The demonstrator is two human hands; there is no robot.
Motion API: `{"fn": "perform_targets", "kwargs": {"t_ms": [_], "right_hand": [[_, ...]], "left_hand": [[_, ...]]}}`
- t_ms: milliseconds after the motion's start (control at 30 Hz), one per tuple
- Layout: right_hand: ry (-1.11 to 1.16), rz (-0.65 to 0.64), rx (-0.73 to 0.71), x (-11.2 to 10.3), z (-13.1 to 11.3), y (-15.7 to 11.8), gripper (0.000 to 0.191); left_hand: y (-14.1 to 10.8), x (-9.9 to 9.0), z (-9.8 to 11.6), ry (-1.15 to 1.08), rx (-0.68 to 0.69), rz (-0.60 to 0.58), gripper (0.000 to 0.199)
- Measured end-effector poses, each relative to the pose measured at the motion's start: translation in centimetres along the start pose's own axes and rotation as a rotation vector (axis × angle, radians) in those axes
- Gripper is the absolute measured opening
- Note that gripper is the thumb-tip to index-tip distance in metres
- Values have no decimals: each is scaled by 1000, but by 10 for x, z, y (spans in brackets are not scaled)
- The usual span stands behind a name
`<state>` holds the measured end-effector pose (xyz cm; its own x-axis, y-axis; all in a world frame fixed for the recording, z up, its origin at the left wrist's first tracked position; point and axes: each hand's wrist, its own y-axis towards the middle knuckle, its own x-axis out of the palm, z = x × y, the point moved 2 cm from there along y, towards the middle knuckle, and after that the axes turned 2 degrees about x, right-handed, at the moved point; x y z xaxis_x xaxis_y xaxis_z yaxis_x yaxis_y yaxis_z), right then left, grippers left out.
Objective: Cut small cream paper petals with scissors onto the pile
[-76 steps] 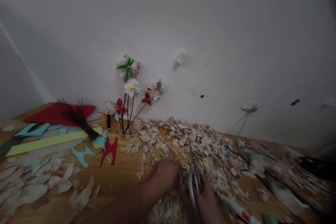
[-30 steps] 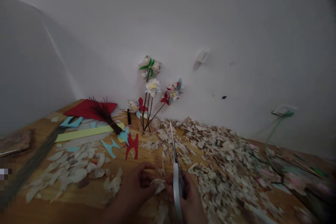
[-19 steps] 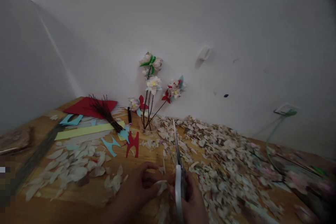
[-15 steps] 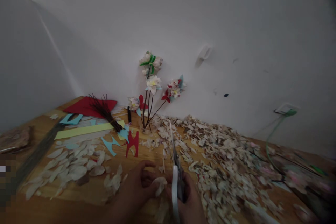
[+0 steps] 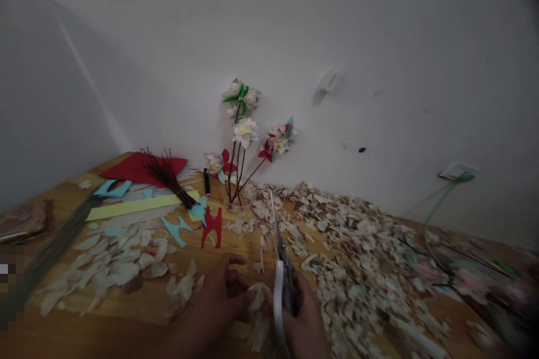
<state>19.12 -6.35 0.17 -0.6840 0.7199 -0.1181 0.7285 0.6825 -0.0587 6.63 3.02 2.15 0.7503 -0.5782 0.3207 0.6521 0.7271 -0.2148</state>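
Petal-shaped cream paper cut-outs (image 5: pixel 109 261) lie scattered over the left part of the wooden tabletop (image 5: pixel 138 305), with a long yellow paper strip (image 5: pixel 135 206), a red paper sheet (image 5: pixel 135 167) and a bundle of dark brown twigs (image 5: pixel 168 179) behind them near the white wall (image 5: pixel 295 28). Just right of those, light blue paper offcuts (image 5: pixel 177 229) and a red paper offcut (image 5: pixel 214 225) lie flat on the wood. Behind them, handmade paper flowers on thin dark stems (image 5: pixel 242 134) stand upright against the wall.

At the bottom edge, the left hand (image 5: pixel 219 303) is curled, its fingertips pinching a small cream paper piece (image 5: pixel 256 296) held just above the table. Touching that piece from the right, the right hand (image 5: pixel 303 320) is closed around the handles of white-handled metal scissors (image 5: pixel 280 269), whose blades point away toward the wall and look nearly shut.

Further right, a wide heap of cream paper scraps (image 5: pixel 357 247) covers the table, and a green cord (image 5: pixel 433 213) hangs from a white wall socket (image 5: pixel 457 170).
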Motion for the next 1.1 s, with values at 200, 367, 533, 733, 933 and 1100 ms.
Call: {"fn": "perform_targets", "kwargs": {"t_ms": [200,367,533,733,933,1100], "right_hand": [[-106,50,-26,-2,1,-4,51],[-38,-25,-18,3,1,-4,51],[7,-81,-3,4,1,-2,47],[-126,132,-85,-3,2,-7,49],[-93,127,-75,-1,11,-5,50],[-81,115,-72,3,15,-4,47]], "left_hand": [[-2,3,5,-14,-86,-41,64],[-1,1,2,-53,-70,-37,65],[-2,0,6,-29,-63,-17,66],[3,-2,-4,-30,-131,-14,67],[11,-6,-20,-44,-90,41,66],[5,-1,-9,-46,-79,-9,59]]}}
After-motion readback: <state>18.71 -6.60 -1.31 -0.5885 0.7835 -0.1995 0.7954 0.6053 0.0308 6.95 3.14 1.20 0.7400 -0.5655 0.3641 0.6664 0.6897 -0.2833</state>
